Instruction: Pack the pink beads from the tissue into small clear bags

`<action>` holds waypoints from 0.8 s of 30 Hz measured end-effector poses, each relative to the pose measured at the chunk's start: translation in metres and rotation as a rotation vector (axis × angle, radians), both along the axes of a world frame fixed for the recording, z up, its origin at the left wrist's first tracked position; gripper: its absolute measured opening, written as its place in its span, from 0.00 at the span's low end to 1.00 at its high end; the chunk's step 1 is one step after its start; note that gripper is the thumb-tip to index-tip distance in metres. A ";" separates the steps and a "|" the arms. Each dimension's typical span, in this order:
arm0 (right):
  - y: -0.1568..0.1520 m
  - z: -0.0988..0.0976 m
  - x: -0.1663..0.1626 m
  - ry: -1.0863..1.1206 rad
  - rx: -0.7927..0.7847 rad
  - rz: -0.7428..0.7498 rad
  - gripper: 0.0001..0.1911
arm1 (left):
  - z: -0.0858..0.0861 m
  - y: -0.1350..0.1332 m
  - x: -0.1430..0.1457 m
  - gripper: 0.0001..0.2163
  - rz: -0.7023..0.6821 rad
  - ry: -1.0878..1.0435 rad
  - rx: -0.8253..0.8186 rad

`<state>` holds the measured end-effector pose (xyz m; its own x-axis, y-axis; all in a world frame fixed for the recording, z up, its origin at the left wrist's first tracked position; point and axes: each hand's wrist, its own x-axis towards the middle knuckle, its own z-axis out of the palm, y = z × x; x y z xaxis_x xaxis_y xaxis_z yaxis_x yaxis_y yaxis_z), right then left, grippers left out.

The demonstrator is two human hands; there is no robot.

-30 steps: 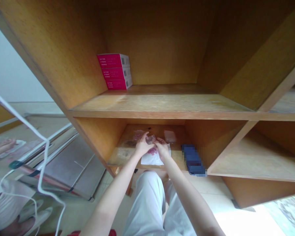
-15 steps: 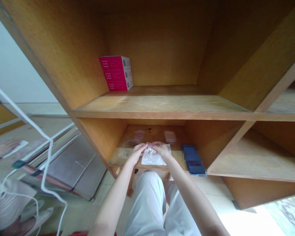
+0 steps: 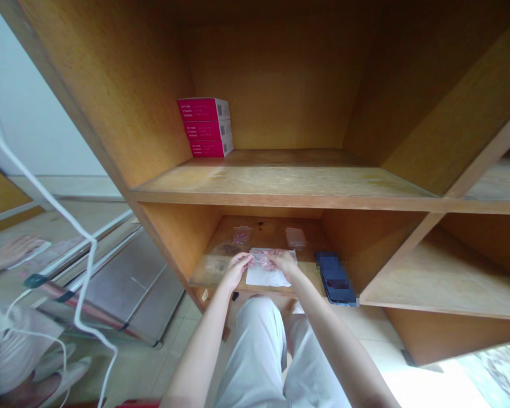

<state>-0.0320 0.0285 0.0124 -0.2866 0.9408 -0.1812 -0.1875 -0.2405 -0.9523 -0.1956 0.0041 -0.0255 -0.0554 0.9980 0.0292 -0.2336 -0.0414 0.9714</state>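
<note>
Plastic bag (image 3: 261, 259): small, clear, crinkled, with something pink bunched inside; you hold it just above a white sheet (image 3: 267, 276) near the front of the lower wooden cubby (image 3: 178, 243).
Left hand (image 3: 237, 271): fingertips pinching the bag's left side.
Right hand (image 3: 283, 262): fingers pinching the bag's right side; your hands are together, with only the bag between them.
Cubby floor: small pink packet (image 3: 242, 234) behind your left hand; flat clear packet (image 3: 296, 237) behind your right.
Right of the sheet: dark blue flat object (image 3: 335, 286), too blurred to name, at the cubby's front edge.
Shelf above: three stacked magenta boxes (image 3: 204, 126) near the left wall.
Far left: another person's hand (image 3: 4, 252), well apart from yours; white cable (image 3: 46, 192) hanging in front of the view.
Below your arms: your light grey trousers (image 3: 255, 351).
</note>
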 end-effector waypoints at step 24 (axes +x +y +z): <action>0.003 -0.014 -0.004 -0.263 0.222 0.076 0.08 | -0.002 -0.001 0.000 0.11 -0.125 0.101 0.011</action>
<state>-0.0357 0.0315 -0.0011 -0.3283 0.9432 -0.0514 0.0819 -0.0257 -0.9963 -0.1958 0.0032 -0.0274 0.0731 0.9966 0.0391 -0.1383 -0.0287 0.9900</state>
